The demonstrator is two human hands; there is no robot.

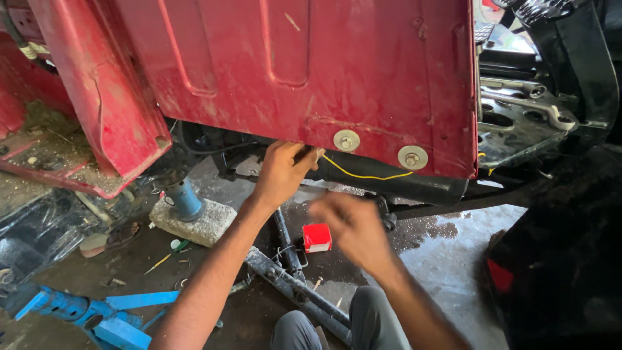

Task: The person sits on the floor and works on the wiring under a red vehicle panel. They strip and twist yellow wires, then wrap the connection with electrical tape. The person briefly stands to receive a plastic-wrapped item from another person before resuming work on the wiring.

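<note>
At frame centre my left hand (282, 172) curls shut against the lower edge of the scuffed, dusty red panel (311, 71), beside a yellow wire (363, 175). My right hand (353, 227) blurs below; I cannot tell its grip.

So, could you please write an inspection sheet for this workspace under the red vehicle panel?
Surface: concrete floor, dirty, wet patches.
Job's things: red panel with two washered bolts; yellow wire beneath.
Clutter: small red box, stone block with blue jack, blue stand, metal bars.
Grippers: left hand touches the panel's lower edge; right hand blurred, holding nothing visible.
Cables: only the yellow wire.
Surroundings: black vehicle parts.
</note>
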